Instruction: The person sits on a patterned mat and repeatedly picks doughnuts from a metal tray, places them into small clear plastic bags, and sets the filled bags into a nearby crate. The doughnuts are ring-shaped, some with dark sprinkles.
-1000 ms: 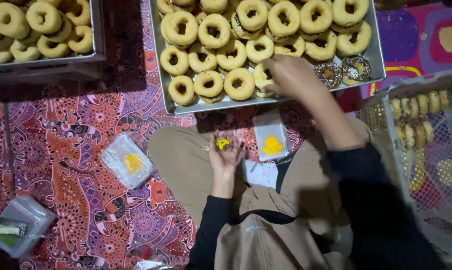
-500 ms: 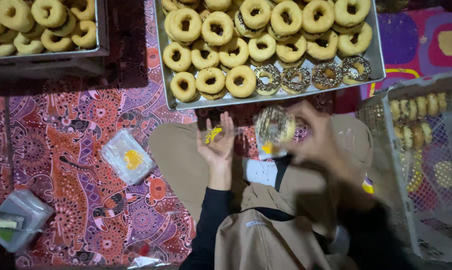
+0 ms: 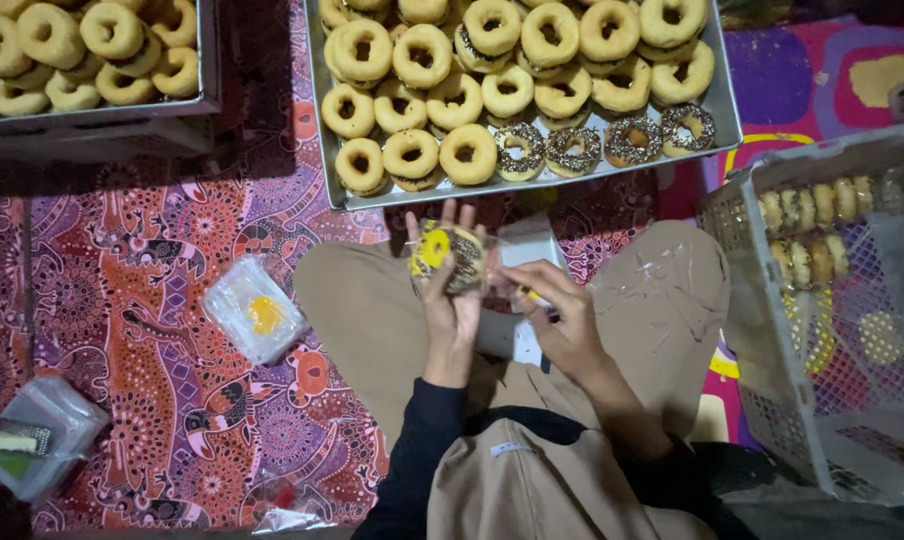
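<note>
Patterned red-orange floor cloth everywhere, with a metal tray of ring donuts as the landmark. Just below the tray's front edge, the left hand is raised palm up, fingers spread, cradling a chocolate-sprinkled donut inside a clear plastic wrapper with a yellow sticker. Right hand sits beside it, further from the tray, fingers curled and pinching the wrapper's edge. Off to the tray's lower left, a stack of clear bags lies on the cloth.
</note>
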